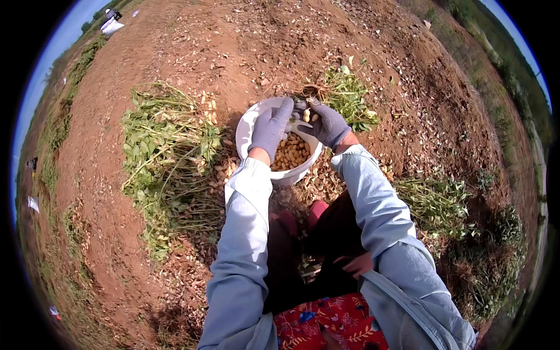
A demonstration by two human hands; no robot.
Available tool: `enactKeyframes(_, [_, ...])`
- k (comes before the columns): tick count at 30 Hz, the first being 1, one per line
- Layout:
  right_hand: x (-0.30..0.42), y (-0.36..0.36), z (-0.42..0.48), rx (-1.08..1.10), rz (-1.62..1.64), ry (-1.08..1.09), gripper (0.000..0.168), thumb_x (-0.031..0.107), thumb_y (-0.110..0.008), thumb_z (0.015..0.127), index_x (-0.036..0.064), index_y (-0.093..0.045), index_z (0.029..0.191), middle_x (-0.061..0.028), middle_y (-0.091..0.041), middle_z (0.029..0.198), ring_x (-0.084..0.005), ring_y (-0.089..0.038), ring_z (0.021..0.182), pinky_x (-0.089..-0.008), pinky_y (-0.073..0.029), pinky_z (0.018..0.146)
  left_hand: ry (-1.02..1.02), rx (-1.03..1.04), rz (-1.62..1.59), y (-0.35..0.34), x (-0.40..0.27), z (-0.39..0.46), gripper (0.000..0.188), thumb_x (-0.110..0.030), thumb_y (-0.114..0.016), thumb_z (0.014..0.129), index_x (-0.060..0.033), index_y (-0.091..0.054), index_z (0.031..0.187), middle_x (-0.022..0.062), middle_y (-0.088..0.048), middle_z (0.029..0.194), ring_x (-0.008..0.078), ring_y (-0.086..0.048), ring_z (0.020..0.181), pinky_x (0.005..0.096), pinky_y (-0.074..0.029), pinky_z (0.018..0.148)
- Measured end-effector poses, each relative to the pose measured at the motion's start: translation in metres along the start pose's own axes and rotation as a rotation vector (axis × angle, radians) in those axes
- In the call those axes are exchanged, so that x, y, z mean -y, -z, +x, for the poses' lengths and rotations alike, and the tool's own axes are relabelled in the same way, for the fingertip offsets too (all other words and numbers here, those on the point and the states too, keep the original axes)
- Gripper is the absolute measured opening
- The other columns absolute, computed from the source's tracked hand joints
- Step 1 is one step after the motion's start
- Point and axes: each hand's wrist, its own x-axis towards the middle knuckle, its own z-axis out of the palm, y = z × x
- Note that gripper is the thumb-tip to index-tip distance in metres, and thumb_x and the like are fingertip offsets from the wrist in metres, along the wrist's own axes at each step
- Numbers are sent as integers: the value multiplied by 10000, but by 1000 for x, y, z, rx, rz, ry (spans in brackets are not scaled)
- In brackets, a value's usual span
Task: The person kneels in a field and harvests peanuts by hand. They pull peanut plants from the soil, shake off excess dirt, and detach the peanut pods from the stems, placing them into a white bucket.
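A white plastic bucket (291,175) stands on the soil before me, partly filled with unshelled peanuts (290,153). Above its left side is my left hand (272,127), in a grey knitted glove, its fingers reaching over the bucket's far part; whether they grip anything cannot be seen. My right hand (326,124), gloved alike, is over the right rim, its fingers closed around the root end of a peanut plant (345,94). The plant's leafy stems lie beyond the rim to the right. A peanut pod (306,115) hangs between the two hands.
Pulled peanut plants (170,148) lie heaped left of the bucket, with loose pods (210,109) by them. More plants (437,203) lie at the right. Dry leaves cover the reddish soil. Far off at the upper left, a person (112,14) is beside a white sack (111,27).
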Motion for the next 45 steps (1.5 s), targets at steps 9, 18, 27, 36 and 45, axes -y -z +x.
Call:
enactKeyframes(9, [3,-25,-25,147,-134,59,274,201,-509,897,1,-588,1066,-65,-604,889,-143,-577,687,-276,-494,603,22,274,-186,-38,15,-1,445,-465,-496,890,-62,-546,1074,57,-560,766,116,-534,497,218,-442,460])
enactKeyframes(18, [6,-41,-35,5,-84,89,208,162,-529,879,-18,-622,926,-70,-625,743,-142,-583,578,-233,-462,499,133,365,-452,-46,10,-12,270,-356,-526,906,-91,-531,959,19,-521,651,93,-497,477,215,-358,410])
enactKeyframes(27, [0,-37,-35,-392,-1714,431,429,462,-470,859,88,-646,740,-152,-618,731,-345,-602,695,-425,-475,621,-238,59,881,-29,16,-1,303,-293,-509,784,-55,-645,912,216,-620,886,375,-599,840,430,-471,746])
enactKeyframes(36, [-6,-27,-32,-265,-1319,414,345,339,-562,848,37,-599,684,-87,-572,629,-194,-524,554,-326,-433,555,-208,43,746,-26,18,-10,303,-316,-530,789,-37,-647,801,199,-615,744,346,-613,706,409,-475,643])
enactKeyframes(45, [-12,-20,-30,-158,-914,367,323,310,-622,825,-1,-645,739,-40,-589,618,-109,-519,575,-274,-430,553,92,228,90,-24,30,0,264,-226,-486,861,-20,-568,1004,82,-566,625,149,-528,411,245,-407,379])
